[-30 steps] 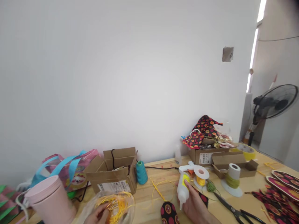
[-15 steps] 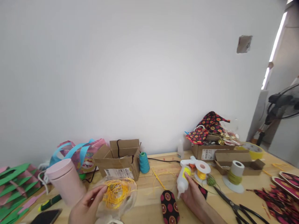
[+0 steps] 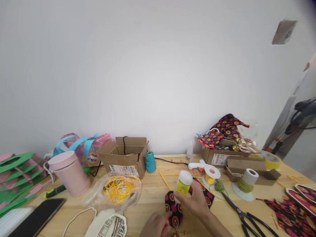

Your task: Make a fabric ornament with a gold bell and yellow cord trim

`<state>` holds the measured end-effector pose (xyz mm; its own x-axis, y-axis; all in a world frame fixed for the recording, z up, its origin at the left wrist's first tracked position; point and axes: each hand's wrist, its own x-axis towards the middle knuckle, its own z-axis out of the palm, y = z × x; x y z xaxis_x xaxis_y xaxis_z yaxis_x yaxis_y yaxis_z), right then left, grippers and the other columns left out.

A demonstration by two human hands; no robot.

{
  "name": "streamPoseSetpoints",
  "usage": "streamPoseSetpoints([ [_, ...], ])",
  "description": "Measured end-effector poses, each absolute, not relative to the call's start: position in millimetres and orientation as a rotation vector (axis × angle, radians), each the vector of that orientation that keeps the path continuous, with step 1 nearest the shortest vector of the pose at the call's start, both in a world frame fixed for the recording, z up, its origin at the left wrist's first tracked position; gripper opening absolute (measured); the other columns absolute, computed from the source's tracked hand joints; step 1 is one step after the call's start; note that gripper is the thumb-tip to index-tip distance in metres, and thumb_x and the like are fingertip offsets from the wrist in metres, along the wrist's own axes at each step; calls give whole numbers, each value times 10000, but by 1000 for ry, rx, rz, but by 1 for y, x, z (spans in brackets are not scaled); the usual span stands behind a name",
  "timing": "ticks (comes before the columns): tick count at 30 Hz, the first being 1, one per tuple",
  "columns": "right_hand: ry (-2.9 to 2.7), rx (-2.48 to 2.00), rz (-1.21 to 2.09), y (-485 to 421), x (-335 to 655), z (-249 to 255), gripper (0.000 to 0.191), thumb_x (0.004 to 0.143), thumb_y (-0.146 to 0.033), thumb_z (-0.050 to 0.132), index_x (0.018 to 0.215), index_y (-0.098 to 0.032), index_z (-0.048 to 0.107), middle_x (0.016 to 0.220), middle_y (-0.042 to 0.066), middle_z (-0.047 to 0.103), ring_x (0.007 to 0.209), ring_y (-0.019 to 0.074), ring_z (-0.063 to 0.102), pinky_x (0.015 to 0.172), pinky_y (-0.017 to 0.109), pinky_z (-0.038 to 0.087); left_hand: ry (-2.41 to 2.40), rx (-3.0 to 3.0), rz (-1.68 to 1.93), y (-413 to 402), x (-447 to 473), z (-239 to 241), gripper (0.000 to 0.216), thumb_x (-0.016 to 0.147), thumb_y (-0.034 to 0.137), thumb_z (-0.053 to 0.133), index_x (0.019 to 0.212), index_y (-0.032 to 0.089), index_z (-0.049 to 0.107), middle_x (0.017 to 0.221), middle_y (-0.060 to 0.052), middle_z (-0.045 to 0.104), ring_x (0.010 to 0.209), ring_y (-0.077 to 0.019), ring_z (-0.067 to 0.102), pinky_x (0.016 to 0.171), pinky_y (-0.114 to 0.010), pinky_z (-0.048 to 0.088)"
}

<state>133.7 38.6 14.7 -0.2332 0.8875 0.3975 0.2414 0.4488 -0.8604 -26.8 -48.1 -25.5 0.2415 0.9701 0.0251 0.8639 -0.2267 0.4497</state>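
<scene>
In my right hand (image 3: 196,202) is a white squeeze bottle (image 3: 183,187) with a yellow label. It is tipped bottom up, its nozzle end low over a black fabric piece (image 3: 170,199) printed with red and orange rounds. A yellow cord (image 3: 165,181) runs from the far end of that piece. My left hand (image 3: 158,225) is curled at the piece's near left edge, fingers closed on it; the fingertips are partly hidden. Another dark printed fabric piece (image 3: 206,194) lies beyond my right hand.
At left are a plastic bag of yellow cord (image 3: 120,189), a wooden cutout (image 3: 108,225), a phone (image 3: 39,215) and a pink cup (image 3: 70,174). Toward the back stand a cardboard box (image 3: 123,161) and teal thread (image 3: 150,162). Black scissors (image 3: 240,212) and a spool (image 3: 245,186) lie right.
My left hand has left the bag of yellow cord and come right to the fabric piece. The bottle has been brought left, over the piece, and turned further bottom up. The view has shifted.
</scene>
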Motion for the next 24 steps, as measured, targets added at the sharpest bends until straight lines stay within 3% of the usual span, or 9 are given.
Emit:
streamPoseSetpoints([
  [4, -1912, -928, 645, 37, 130, 14, 256, 613, -386, 642, 654, -164, 521, 618, 12, 562, 570, 159, 490, 522, 261, 389, 1701, 2115, 399, -49, -22, -22, 345, 784, 153, 402, 1101, 117, 532, 839, -91, 674, 803, -196, 583, 727, -294, 478],
  [18, -1920, -855, 638, 35, 130, 11, 180, 598, -319, 671, 693, -199, 577, 640, 7, 611, 572, 170, 515, 548, 266, 394, 1685, 2100, 578, -54, -23, -32, 316, 796, 172, 416, 1090, 173, 531, 835, -61, 664, 803, -180, 568, 725, -272, 465],
  [24, -1956, -867, 647, 36, 130, 8, 194, 605, -342, 666, 684, -190, 576, 635, 11, 613, 587, 179, 524, 564, 275, 400, 1728, 2078, 600, -57, -20, -29, 260, 807, 185, 402, 994, 167, 581, 852, -77, 651, 807, -184, 566, 729, -287, 462],
])
